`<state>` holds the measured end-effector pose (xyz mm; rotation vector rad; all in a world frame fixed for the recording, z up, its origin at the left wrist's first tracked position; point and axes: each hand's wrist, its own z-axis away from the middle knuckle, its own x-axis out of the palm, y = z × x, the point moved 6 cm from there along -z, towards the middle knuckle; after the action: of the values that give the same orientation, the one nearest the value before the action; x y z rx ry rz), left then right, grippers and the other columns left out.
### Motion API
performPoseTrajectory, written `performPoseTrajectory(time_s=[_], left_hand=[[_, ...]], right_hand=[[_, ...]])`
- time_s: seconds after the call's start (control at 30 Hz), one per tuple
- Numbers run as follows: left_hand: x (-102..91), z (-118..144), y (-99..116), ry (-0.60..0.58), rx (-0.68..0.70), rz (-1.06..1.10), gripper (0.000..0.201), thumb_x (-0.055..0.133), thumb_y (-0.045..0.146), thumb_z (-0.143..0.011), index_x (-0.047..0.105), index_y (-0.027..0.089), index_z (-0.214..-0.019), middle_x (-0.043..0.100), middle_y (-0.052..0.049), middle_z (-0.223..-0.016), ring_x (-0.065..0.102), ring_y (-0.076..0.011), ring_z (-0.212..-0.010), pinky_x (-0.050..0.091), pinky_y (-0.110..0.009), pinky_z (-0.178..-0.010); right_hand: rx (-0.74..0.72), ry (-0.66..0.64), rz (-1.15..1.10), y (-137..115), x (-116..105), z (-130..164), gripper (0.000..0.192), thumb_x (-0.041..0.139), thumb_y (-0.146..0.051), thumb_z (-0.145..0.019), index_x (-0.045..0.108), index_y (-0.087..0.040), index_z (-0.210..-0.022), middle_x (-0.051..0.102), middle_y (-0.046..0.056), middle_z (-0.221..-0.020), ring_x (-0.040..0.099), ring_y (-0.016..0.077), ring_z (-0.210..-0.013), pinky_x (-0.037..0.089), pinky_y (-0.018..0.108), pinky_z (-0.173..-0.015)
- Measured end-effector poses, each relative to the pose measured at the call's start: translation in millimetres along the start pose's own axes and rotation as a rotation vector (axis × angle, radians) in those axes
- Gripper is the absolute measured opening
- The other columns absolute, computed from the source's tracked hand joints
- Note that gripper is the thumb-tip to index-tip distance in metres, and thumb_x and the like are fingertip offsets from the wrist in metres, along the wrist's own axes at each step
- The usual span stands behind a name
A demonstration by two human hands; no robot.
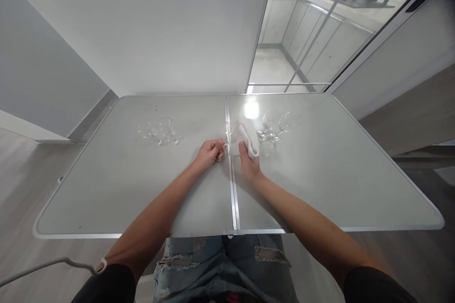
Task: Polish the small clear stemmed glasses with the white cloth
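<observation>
My left hand [211, 151] is closed around the stem of a small clear wine glass [227, 133], just left of the table's middle seam. The glass is tilted, its bowl pointing right. A folded white cloth [248, 137] is gripped in my right hand [249, 161], thumb on top, right against the bowl. The cloth hides part of the glass. To the right of the cloth, several clear glasses [273, 132] stand close together. Another group of clear glasses [161, 132] is farther left; their outlines are faint against the tabletop.
Both glass groups sit on a pale folding table [302, 189] with a metal rim and a metal centre seam [232, 194]. A white wall [170, 33] borders its far edge. Behind a glass door [313, 33] at the right lies a kitchen. A grey cable [53, 262] hangs at lower left.
</observation>
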<state>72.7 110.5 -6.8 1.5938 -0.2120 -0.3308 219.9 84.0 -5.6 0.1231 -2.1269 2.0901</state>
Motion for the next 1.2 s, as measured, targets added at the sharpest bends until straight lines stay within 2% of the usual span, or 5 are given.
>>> performPoseTrajectory(time_s=[0.2,0.4,0.73,0.93,1.2], left_hand=[[-5.8,-1.2,-5.3,0.049,0.099,-0.223,0.050,0.040,0.050,-0.099,0.047,0.018,-0.061,0.051,0.001,-0.051,0.044,-0.0100,-0.048,0.035,-0.024,-0.052],[-3.5,5.6,5.9,0.147,0.342,-0.939,0.019,0.051,0.025,-0.086,0.053,0.018,-0.068,0.059,-0.003,-0.058,0.049,-0.0157,-0.050,0.032,-0.029,-0.053],[10.8,18.8,17.8,-0.034,0.697,-1.310,0.029,0.051,0.035,-0.098,0.054,0.019,-0.074,0.059,-0.003,-0.059,0.057,-0.0163,-0.056,0.036,-0.030,-0.060],[6.4,21.0,17.8,-0.016,0.705,-1.132,0.031,0.052,0.043,-0.099,0.059,0.019,-0.082,0.063,-0.002,-0.063,0.057,-0.0159,-0.057,0.037,-0.029,-0.060],[3.5,11.0,17.1,0.001,0.317,-0.466,0.052,0.045,0.052,-0.100,0.049,0.018,-0.061,0.055,0.001,-0.055,0.046,-0.0100,-0.050,0.036,-0.024,-0.055]], right_hand=[[-0.706,-0.289,0.765,-39.1,28.2,13.1,0.050,0.044,-0.031,-0.097,0.050,-0.022,-0.147,0.046,0.008,-0.156,0.029,0.0305,-0.153,0.013,0.058,-0.127],[-0.856,-0.296,0.966,-44.0,22.6,8.3,0.052,0.050,-0.024,-0.090,0.054,-0.024,-0.142,0.056,0.007,-0.147,0.040,0.0337,-0.145,0.004,0.060,-0.127],[-0.194,-0.146,0.511,-20.5,-6.7,-24.9,0.038,0.059,-0.053,-0.089,0.066,-0.022,-0.070,0.061,0.002,-0.065,0.059,0.0200,-0.070,0.048,0.033,-0.074],[0.272,-0.164,-0.213,-4.8,-13.0,-30.0,0.038,0.072,-0.056,-0.077,0.069,-0.019,-0.085,0.070,0.003,-0.079,0.066,0.0214,-0.075,0.053,0.033,-0.068],[0.231,-0.118,-0.379,-10.3,-6.1,-26.6,0.037,0.060,-0.060,-0.086,0.067,-0.025,-0.096,0.073,0.001,-0.091,0.069,0.0198,-0.085,0.055,0.030,-0.070]])
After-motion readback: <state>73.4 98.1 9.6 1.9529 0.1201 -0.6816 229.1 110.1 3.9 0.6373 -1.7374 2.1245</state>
